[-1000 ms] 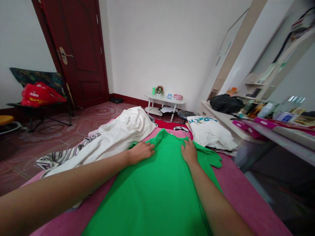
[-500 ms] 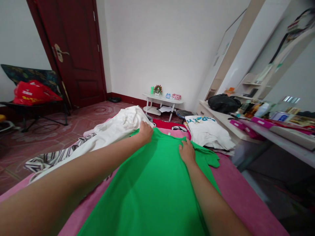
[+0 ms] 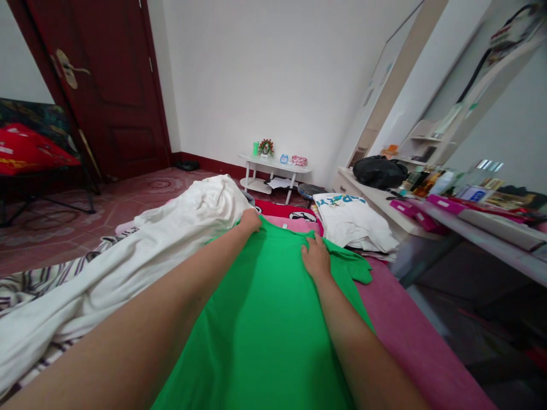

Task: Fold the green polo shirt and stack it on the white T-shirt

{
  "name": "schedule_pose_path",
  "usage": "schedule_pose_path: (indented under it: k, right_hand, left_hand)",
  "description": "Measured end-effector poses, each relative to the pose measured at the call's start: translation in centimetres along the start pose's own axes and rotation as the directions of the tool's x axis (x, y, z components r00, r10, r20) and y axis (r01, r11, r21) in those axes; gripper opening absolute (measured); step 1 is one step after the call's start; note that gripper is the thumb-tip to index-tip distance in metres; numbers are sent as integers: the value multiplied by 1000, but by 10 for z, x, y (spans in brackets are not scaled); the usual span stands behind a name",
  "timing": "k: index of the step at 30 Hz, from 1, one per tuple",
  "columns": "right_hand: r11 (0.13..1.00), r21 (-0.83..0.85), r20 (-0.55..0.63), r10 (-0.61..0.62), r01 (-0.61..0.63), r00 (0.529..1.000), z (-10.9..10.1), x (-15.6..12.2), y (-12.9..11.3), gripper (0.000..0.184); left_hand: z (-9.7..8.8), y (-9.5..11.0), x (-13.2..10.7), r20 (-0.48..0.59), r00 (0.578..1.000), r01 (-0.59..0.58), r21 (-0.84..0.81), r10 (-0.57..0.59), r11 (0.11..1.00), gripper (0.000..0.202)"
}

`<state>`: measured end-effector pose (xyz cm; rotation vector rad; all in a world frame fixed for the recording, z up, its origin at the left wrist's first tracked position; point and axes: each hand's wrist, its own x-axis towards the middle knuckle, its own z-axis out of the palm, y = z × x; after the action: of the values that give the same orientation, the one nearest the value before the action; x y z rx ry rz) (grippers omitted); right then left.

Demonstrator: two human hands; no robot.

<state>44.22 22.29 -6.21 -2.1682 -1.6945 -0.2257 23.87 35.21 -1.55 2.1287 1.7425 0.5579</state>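
Note:
A green T-shirt (image 3: 273, 307) lies spread over the pink bedding, its neckline at the far end and a short sleeve out to the right. My left hand (image 3: 250, 220) is closed on the shirt's left shoulder beside the neckline. On the right shoulder, my right hand (image 3: 317, 256) pinches the fabric near the collar. Both forearms stretch across the shirt and cover parts of its sides. White clothing (image 3: 192, 210) lies rumpled just left of my left hand, over a black-and-white striped cloth (image 3: 29, 282).
Folded white shirts (image 3: 354, 219) are stacked right of the far end, by a dressing table (image 3: 410, 222) holding bottles and a black bag (image 3: 380, 172). Pink bedding (image 3: 410, 324) shows on the right. A small white table (image 3: 273, 163) stands by the wall, a chair (image 3: 34, 119) at left.
The view has turned slightly, so the room appears shifted left and more white clothing shows. Both hands keep their hold on the green T-shirt's shoulders.

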Motion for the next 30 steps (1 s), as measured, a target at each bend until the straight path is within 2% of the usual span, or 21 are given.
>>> schedule_pose_path:
  k: [5,10,13,16,19,22,25,27,28,30]
  right_hand:
    - [1000,-25,34,1,0,999,0,-1,-3,54]
    - [997,-72,156,18,-7,988,8,3,-3,63]
    - [996,-91,203,23,-5,979,12,6,-2,65]
    - [995,-100,219,24,-2,975,12,7,-2,65]
    - [994,-108,232,30,-4,972,9,5,-3,65]
    - [993,-115,269,58,-27,961,5,-2,-7,65]
    - [992,-110,297,89,-59,951,-3,-16,-13,65]
    - [994,-45,291,110,-102,950,-11,-29,-20,63]
    - [990,24,280,128,-140,952,-16,-35,-25,61]
    - [959,184,263,164,-216,951,-24,-48,-38,56]
  left_hand:
    - [20,-5,-2,-30,990,-134,133,139,982,33]
    - [25,-2,-17,85,934,-358,188,348,914,36]
    - [19,1,-45,160,891,-450,187,425,873,41]
    - [12,-3,-95,240,860,-496,189,451,847,47]
    - [-3,-19,-161,345,821,-534,182,455,826,61]
    - [-31,-42,-232,458,763,-564,128,456,816,69]
    - [-67,-70,-294,490,722,-558,-5,489,830,72]
    - [-86,-89,-325,482,726,-514,-93,491,852,73]
    - [-93,-98,-337,471,745,-479,-115,472,870,70]
    - [-103,-113,-354,412,821,-389,-101,395,916,60]
